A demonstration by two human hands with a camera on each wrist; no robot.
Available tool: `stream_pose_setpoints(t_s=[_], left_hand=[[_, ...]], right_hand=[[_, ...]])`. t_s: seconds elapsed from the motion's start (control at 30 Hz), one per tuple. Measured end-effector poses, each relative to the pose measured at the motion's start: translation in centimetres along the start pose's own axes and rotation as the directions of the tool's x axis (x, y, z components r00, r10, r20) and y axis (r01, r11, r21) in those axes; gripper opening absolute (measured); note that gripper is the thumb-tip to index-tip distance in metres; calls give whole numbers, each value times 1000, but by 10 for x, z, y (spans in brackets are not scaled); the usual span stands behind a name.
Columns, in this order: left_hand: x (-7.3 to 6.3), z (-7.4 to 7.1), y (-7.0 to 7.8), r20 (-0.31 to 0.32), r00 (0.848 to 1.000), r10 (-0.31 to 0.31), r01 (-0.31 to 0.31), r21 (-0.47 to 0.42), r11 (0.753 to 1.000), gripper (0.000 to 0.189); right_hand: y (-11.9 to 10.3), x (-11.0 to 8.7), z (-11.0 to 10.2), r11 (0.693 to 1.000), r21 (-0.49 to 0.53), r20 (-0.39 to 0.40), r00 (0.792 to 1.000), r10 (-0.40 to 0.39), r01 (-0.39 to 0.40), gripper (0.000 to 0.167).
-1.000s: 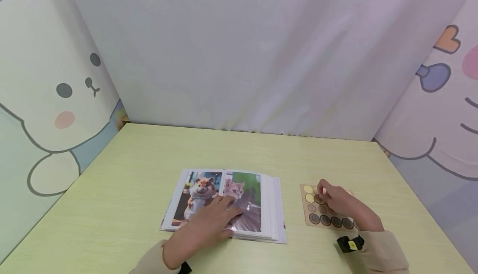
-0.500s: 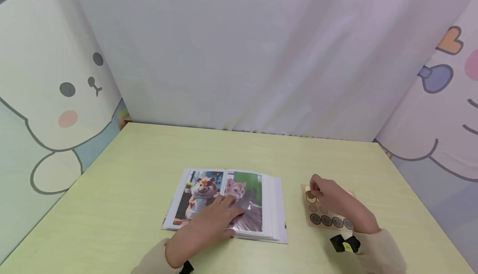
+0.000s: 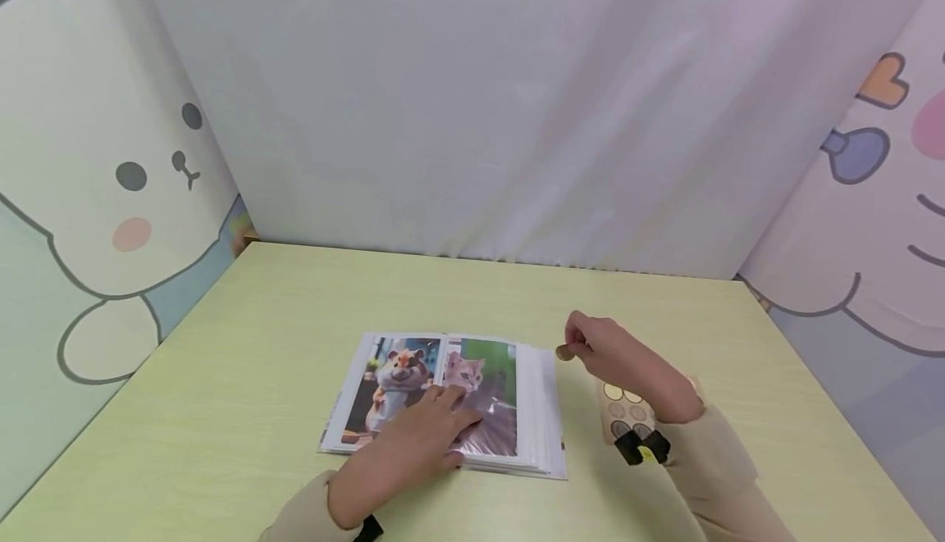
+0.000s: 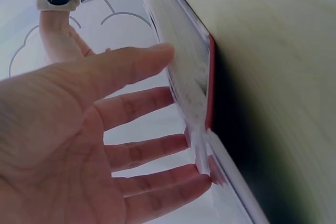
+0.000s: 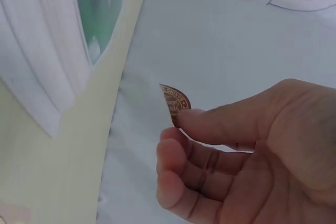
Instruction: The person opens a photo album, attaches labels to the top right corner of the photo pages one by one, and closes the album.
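Between thumb and fingers of the right hand (image 3: pixel 609 351), a round brown sticker (image 5: pixel 176 103) with pale lettering, pinched near its edge and held up in the air; remaining fingers curled toward the palm. By head view, sticker just beside the upper right corner of a photo album (image 3: pixel 551 411) lying spread on the table (image 3: pixel 221 345). On its right page, fingers of the left hand (image 3: pixel 417 435) spread wide and nearly straight, resting on the lower part of a cat picture (image 3: pixel 465 374); thumb near the lower page edges. On the facing page, a hamster picture (image 3: pixel 399 374), one lower corner covered by the same hand. To the right of the album, under the right forearm, a tan sticker sheet (image 3: pixel 627 421) with rows of circles, partly hidden. Farther out, beige sleeves (image 3: pixel 709 452) and a black wrist strap (image 3: pixel 642 447). Behind everything, a pale curtain (image 3: pixel 443 99); at either side, cartoon-printed walls (image 3: pixel 133 222).
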State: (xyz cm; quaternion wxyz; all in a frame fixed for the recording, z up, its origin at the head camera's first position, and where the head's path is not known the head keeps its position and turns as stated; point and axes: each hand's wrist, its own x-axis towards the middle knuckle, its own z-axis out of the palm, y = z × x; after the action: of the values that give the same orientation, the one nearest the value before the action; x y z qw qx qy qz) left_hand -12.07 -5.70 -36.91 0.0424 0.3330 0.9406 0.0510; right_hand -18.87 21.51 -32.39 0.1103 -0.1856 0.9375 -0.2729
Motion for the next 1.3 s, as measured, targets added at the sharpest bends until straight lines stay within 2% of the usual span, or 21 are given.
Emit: stream_pose_setpoints(t_s=[0.33,0.47,0.57,0.8,1.07,1.3], left_hand=[[1,-1,3,-2,1000,-12,12,33,999,45],[2,0,5,19,999,-40,39,53,998,48],[2,3,5,13,999,-40,39,80,996,50],[1,9,8,-41,999,-8,14,152,988,48],[0,11,10,-71,998,1,10,157,988,47],[-1,11,10,-73,997,-8,19,150,988,47]], right_hand=[[-34,34,10,993,-77,34,996,-88,90,11],[-46,50,17,982,-127,53,989,-136,141,11],[-53,63,22,972,-162,77,984,-162,172,11],[-65,93,34,971,-141,142,974,-174,194,7],[-81,117,51,961,-132,222,953,-208,241,8],[-94,128,64,947,-194,266,943,-200,255,6]])
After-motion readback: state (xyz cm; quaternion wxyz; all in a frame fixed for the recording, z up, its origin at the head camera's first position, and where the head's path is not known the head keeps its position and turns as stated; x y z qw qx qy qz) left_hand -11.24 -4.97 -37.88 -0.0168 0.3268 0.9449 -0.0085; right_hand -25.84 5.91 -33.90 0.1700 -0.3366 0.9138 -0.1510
